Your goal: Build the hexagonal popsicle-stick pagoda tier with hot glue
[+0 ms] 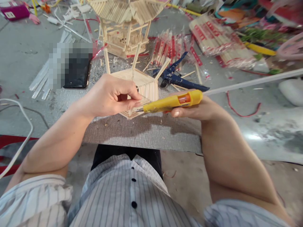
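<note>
"While I am looking in from afar through the head camera, I am seeing the left hand (115,96) and the right hand (189,110) hovering close together at the small stick frame (149,89). How is the left arm lying?"

"Its bare left forearm (61,132) is slanting up from the lower left, the elbow bending outward. The hand is arching over the frame, knuckles uppermost, with thumb and forefinger forming a narrow pinch above the near side. I am not managing to tell whether anything thin is sitting between the tips."

"And the right?"

"The right forearm (227,145) is rising from the lower right and leaning inward, the wrist bending toward the middle. That hand is holding the yellow glue gun (163,104), supporting it from below. I am seeing the nozzle (140,110) pointing left, just beside the left thumb and over the frame's near part. A translucent glue stick (255,82) is extending from the gun's back end, off to the right."

"Where is the frame resting?"

"It is sitting on the table (142,134), near the front edge and ahead of the person, its posts (136,56) standing up at the far side. Behind it a larger stick pavilion (125,37) is standing; a blue cutter (169,77) is lying to the right, and a black phone (79,67) is lying beyond the left wrist."
</note>
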Demonstrator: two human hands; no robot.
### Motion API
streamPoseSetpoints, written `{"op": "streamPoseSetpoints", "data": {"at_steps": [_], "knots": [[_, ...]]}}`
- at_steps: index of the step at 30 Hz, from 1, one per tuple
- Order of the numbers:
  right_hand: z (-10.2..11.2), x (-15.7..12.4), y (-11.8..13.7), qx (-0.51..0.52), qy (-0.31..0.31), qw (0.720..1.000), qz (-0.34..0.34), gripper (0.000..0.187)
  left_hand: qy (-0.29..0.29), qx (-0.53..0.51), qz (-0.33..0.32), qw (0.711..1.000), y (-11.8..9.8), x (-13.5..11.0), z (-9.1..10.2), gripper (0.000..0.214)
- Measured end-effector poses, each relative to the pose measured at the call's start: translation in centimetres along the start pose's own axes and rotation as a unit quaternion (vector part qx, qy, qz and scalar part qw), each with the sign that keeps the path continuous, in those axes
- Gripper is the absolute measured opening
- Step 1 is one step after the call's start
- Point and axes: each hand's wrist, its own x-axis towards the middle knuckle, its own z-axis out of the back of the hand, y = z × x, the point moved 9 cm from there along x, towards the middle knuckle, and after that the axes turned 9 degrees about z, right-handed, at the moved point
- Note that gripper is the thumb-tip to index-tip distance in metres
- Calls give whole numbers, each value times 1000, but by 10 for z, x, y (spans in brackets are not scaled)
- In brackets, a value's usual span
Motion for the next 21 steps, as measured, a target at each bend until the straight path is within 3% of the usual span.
{"op": "streamPoseSetpoints", "data": {"at_steps": [8,11,17,21], "knots": [[-10,8,7,18,-7,1000,-10,35,-18,-6,-73,997,-11,-1,8,8],[-12,10,9,19,-10,1000,2,33,-10,2,-48,999,-6,1,7,8],[-10,11,24,-65,-26,996,48,32,-16,-2,-45,999,-7,0,7,6],[-15,12,35,-126,-13,988,84,43,-23,-2,-59,998,-8,0,8,5]]}}
